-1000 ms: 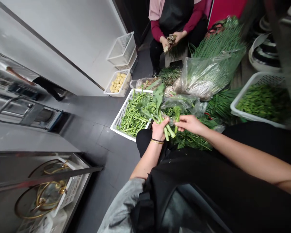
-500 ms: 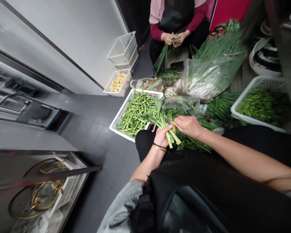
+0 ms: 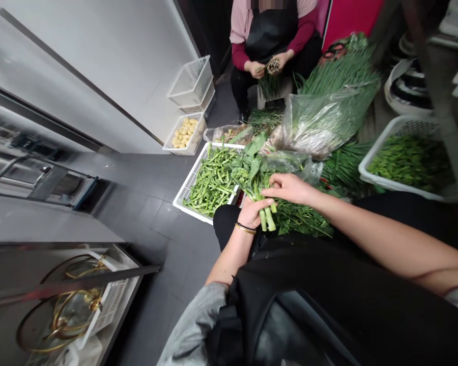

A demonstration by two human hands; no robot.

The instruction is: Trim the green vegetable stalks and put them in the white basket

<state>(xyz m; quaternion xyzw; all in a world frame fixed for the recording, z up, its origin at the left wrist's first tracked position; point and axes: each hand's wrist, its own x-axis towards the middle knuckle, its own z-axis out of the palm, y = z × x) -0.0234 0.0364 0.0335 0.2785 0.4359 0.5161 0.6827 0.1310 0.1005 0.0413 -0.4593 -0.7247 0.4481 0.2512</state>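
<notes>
My left hand (image 3: pixel 252 211) is wrapped round a small bunch of leafy green stalks (image 3: pixel 267 219). The thick pale cut ends point down toward my lap, and the leaves and buds spread out above. My right hand (image 3: pixel 290 188) is at the right side of the bunch, fingers curled and thumb and forefinger pinching at a stalk; the exact contact is partly hidden. Just beyond my left hand a white basket (image 3: pixel 187 195) is heaped with cut green stalk pieces (image 3: pixel 216 178). Loose leafy greens (image 3: pixel 301 218) lie below my right forearm.
Across from me a person (image 3: pixel 275 30) holds a bundle of chives (image 3: pixel 273 66). Between us lies a plastic bag (image 3: pixel 309 122) of long green stems. A basket of greens (image 3: pixel 408 162) stands right, potatoes (image 3: pixel 185 133) left, and a metal rack (image 3: pixel 130 269) at lower left.
The bunch in my left hand has turned more upright, its leaves showing more. My right hand has shifted slightly left and up along the stalks. The other person's hands have moved apart a little.
</notes>
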